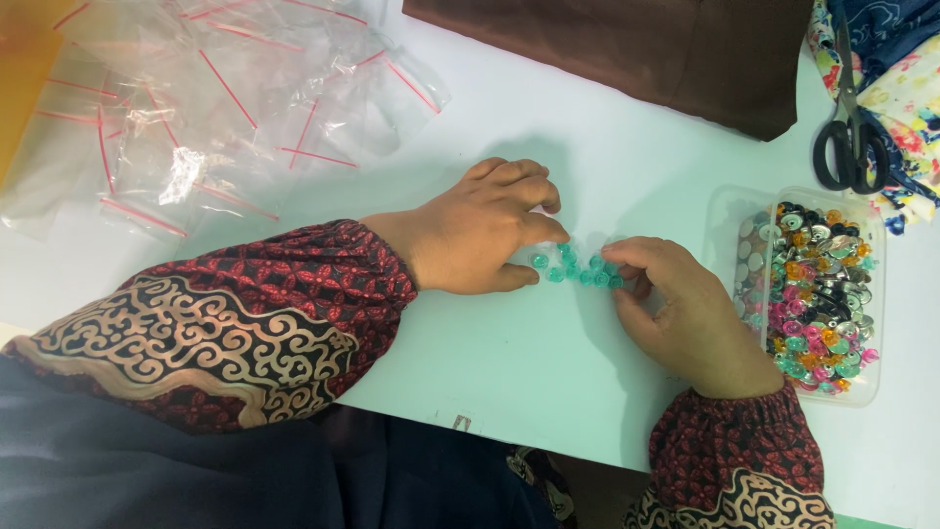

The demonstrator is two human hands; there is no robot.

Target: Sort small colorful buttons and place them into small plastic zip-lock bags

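clear zip bags (225,108) piled far left. left hand (480,230) curled, fingertips fencing teal buttons (578,269) on white table (548,372); right hand (676,309) pinching the row's end, probably to keep it together. clear tub (867,392) of mixed buttons, scissors (850,118) at right.

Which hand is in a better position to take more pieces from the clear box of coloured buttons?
The right hand, probably. It lies directly beside the clear box of mixed buttons, while the left hand is on the far side of the teal buttons, and would have to cross over them.
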